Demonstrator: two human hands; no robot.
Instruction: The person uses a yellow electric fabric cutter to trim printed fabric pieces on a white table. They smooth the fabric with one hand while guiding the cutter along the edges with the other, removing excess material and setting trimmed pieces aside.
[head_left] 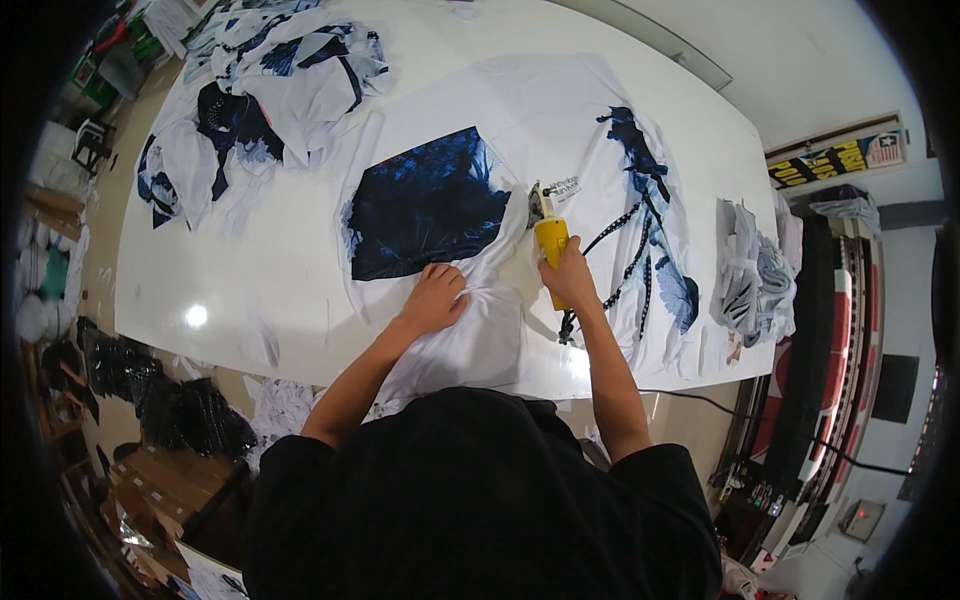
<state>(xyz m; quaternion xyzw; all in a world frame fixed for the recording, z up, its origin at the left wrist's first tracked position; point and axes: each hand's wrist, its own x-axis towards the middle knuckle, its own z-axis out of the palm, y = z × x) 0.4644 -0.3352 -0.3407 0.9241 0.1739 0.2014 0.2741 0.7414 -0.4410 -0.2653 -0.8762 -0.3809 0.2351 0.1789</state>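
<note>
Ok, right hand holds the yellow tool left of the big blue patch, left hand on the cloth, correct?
No: in the head view, the yellow tool is right of the big blue patch. The right hand holds it, and the left hand is on the cloth.

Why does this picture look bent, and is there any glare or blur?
Head view: fisheye distortion bows the white table along its edges; picture corners are black; a glare spot shines on its left part; the yellow tool in the right hand shows no strong blur.

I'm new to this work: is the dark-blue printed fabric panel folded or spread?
Spread: the dark-blue printed fabric panel lies flat, its broad face showing.
</note>
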